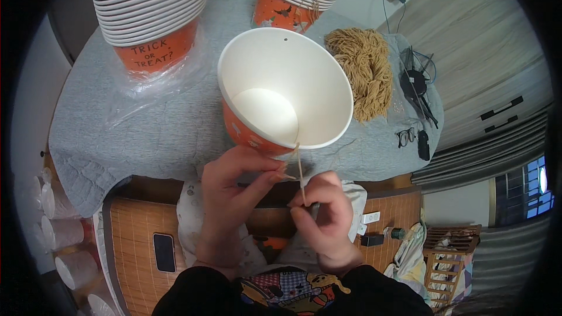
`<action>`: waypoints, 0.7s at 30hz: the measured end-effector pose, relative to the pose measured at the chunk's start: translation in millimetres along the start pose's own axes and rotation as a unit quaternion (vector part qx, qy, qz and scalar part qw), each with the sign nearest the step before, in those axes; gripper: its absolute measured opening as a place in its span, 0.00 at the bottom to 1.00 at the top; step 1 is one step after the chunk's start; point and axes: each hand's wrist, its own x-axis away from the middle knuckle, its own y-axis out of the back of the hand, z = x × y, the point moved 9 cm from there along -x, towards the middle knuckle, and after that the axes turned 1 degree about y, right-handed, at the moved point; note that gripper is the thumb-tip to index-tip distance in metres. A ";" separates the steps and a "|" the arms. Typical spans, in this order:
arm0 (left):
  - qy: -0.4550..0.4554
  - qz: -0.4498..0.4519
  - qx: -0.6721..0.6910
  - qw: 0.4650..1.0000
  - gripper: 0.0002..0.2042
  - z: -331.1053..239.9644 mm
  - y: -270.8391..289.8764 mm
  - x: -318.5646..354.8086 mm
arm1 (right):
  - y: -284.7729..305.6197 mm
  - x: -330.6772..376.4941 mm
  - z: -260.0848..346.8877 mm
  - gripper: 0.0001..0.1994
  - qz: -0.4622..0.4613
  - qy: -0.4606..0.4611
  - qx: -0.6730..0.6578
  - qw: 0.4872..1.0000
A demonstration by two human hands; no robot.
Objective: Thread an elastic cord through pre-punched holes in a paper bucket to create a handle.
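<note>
In the head view, the person's left hand (pixel 239 184) has its grip closed on a tan cord (pixel 301 169), pinched between thumb and forefinger; the right hand (pixel 326 216) likewise grips the cord. It hangs from the near rim of a white-lined orange bucket (pixel 287 70), tilted toward the person by the near edge of the worktop (pixel 170 146). A yarn bundle (pixel 364 73) lies toward the right edge.

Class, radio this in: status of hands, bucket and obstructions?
Left hand and right hand: each pinching tan cord. Bucket: white inside showing, cord at near rim. No obstruction visible there.
</note>
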 end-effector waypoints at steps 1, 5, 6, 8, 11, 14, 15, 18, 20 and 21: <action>0.005 0.004 0.015 1.000 0.07 0.6 -1.1 1.3 | -0.1 -0.4 2.3 0.13 0.000 0.000 -0.001 1.000; 0.047 0.045 0.036 0.997 0.06 1.9 -11.2 4.4 | -7.9 0.4 14.5 0.14 0.046 0.046 0.096 0.993; 0.085 0.050 0.094 0.991 0.06 7.7 -15.7 6.0 | -7.2 -0.7 21.1 0.13 0.033 0.072 0.168 0.983; 0.120 0.049 0.146 0.981 0.05 8.5 -16.1 9.3 | -8.2 -3.7 33.3 0.13 0.022 0.101 0.230 0.968; 0.145 0.052 0.168 0.974 0.05 12.7 -18.6 11.9 | -2.1 -4.9 38.3 0.12 0.014 0.120 0.296 0.948; 0.139 0.055 0.168 0.974 0.05 12.2 -21.9 11.7 | 20.3 -3.1 37.1 0.12 -0.101 0.112 0.265 0.952; 0.149 0.054 0.173 0.972 0.05 12.7 -23.8 11.8 | 20.0 -3.6 35.6 0.12 -0.101 0.112 0.266 0.952; 0.149 0.053 0.171 0.972 0.05 13.6 -21.3 12.3 | 15.0 -1.9 44.9 0.12 -0.117 0.177 0.251 0.944; 0.141 0.054 0.170 0.974 0.06 12.3 -20.0 12.1 | 14.3 -0.3 45.3 0.13 -0.126 0.181 0.258 0.941; 0.143 0.059 0.167 0.974 0.06 11.4 -19.4 12.1 | 14.7 -1.0 47.6 0.13 -0.126 0.181 0.257 0.941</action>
